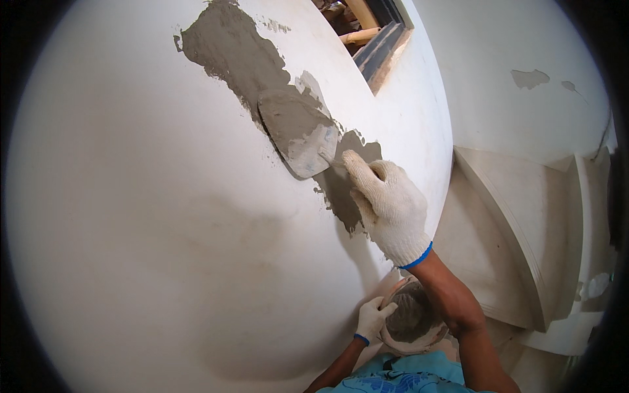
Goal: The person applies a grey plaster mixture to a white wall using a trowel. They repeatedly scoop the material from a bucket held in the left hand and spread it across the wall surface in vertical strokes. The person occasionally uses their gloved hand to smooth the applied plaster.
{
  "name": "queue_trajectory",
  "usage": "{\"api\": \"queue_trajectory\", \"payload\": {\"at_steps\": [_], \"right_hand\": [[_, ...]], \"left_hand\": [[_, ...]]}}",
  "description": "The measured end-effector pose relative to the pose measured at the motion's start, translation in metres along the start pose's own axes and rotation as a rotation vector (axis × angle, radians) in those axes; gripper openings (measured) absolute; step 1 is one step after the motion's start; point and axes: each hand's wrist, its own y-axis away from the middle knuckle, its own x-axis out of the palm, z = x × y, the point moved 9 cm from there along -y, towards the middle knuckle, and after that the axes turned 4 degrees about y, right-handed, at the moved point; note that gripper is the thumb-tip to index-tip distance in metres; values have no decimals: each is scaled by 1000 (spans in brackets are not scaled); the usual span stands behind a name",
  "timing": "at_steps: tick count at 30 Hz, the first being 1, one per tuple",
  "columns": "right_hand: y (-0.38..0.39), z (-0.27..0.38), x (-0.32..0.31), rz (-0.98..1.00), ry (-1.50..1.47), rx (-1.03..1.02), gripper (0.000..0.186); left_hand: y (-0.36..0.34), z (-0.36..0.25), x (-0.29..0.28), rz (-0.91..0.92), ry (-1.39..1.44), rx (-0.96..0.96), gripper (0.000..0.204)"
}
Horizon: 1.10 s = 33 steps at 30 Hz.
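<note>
My right hand [392, 200], in a white knit glove with a blue cuff, is closed round the handle of a trowel [308, 147]. The trowel's broad blade, smeared with grey mortar, lies against the white wall over a strip of wet mortar [232, 49]. That strip runs slantwise from the upper left down toward the glove. Lower down, my gloved left hand [373, 319] grips the rim of a round bucket [414, 317], its thumb over the edge. Grey mortar coats the inside of the bucket. The trowel handle is mostly hidden by my right hand.
An opening with a dark frame [383, 52] breaks the wall at the upper right, with wooden pieces inside. Pale curved steps [501, 209] wind along the right. Behind them, the far wall [498, 39] has patches of peeling paint.
</note>
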Motion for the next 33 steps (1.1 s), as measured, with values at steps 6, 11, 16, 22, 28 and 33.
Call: {"api": "queue_trajectory", "payload": {"at_steps": [6, 11, 16, 22, 28, 33], "right_hand": [[5, -10, 15, 157, 110, 114, 61], [20, -23, 3, 45, 60, 71, 61], [7, -9, -1, 9, -21, 25, 63], [9, -10, 21, 147, 111, 111, 62], [35, -27, 10, 56, 66, 109, 63], [19, -6, 9, 51, -5, 68, 63]], "left_hand": [[0, 1, 1, 45, -18, -37, 38], [3, -19, 5, 1, -26, 22, 32], [0, -24, 6, 55, -52, -15, 32], [0, -9, 4, 16, 37, -11, 32], [-3, -4, 4, 1, 38, 26, 31], [0, -8, 5, 8, 71, 8, 29]]}}
